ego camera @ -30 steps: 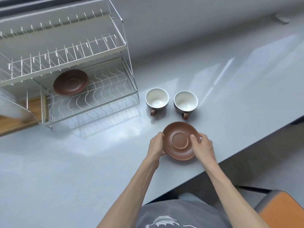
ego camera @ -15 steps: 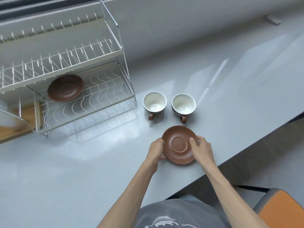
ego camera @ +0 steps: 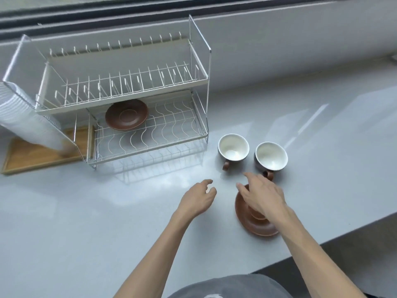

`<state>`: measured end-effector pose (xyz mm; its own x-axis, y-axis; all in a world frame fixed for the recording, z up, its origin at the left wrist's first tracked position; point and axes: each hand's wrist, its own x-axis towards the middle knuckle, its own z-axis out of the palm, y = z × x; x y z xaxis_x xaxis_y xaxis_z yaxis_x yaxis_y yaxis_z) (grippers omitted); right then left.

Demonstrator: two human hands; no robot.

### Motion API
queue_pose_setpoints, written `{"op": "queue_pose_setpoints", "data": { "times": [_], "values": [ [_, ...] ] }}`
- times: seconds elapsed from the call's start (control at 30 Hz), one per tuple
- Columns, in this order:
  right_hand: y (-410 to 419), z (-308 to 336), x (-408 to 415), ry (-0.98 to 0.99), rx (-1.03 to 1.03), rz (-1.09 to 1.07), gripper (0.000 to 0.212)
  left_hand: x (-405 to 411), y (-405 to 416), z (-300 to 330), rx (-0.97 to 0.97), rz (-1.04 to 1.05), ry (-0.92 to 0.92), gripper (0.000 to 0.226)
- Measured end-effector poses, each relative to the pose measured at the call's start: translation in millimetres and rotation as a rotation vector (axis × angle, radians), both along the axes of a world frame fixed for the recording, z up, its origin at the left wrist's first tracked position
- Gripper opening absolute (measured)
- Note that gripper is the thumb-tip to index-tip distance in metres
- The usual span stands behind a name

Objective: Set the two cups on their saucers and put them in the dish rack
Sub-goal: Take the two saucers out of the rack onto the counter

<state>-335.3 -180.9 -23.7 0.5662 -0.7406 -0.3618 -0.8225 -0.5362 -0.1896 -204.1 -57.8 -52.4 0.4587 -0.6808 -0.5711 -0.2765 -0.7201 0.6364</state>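
Note:
A brown saucer [ego camera: 255,224] lies on the grey counter near its front edge. My right hand [ego camera: 261,193] hovers over its far half, fingers spread and empty, reaching toward the cups. My left hand [ego camera: 198,196] is off the saucer, to its left, fingers loosely apart and empty. Two cups with white insides and brown handles stand upright behind: the left cup [ego camera: 233,148] and the right cup [ego camera: 271,157], whose handle is just beyond my right fingertips. A second brown saucer [ego camera: 126,114] lies on the lower shelf of the wire dish rack [ego camera: 150,138].
A wooden tray [ego camera: 32,155] lies left of the rack, with a blurred white ribbed object [ego camera: 25,117] over it. A grey wall and window ledge run behind the rack. The counter's front edge drops away at the lower right.
Both hands have let go of the near saucer. My left hand moved left off it, my right hand lifted forward toward the cups. The view has shifted, so the rack sits nearer the centre.

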Motion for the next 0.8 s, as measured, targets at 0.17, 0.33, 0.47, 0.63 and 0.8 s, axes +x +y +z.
{"op": "queue_pose_setpoints", "data": {
  "times": [0.17,0.33,0.47,0.63,0.8],
  "values": [
    [13.4,5.6,72.1,0.026,-0.023,0.268,0.051,54.4,26.8,11.9,0.122,-0.160,-0.343,0.053],
    [32.8,12.6,133.3,-0.001,-0.075,0.466,0.050,105.3,55.1,24.0,0.278,-0.175,-0.538,0.053],
    [40.4,16.6,186.3,-0.088,-0.101,0.561,0.050,152.5,75.9,30.3,0.329,-0.093,-0.688,0.050],
    [39.1,10.7,221.6,-0.146,-0.086,0.552,0.052,186.4,83.4,33.1,0.333,-0.017,-0.725,0.050],
    [29.9,10.8,281.6,-0.259,-0.077,0.535,0.056,236.2,72.7,38.9,0.222,0.179,-0.765,0.054]
  ]
}}
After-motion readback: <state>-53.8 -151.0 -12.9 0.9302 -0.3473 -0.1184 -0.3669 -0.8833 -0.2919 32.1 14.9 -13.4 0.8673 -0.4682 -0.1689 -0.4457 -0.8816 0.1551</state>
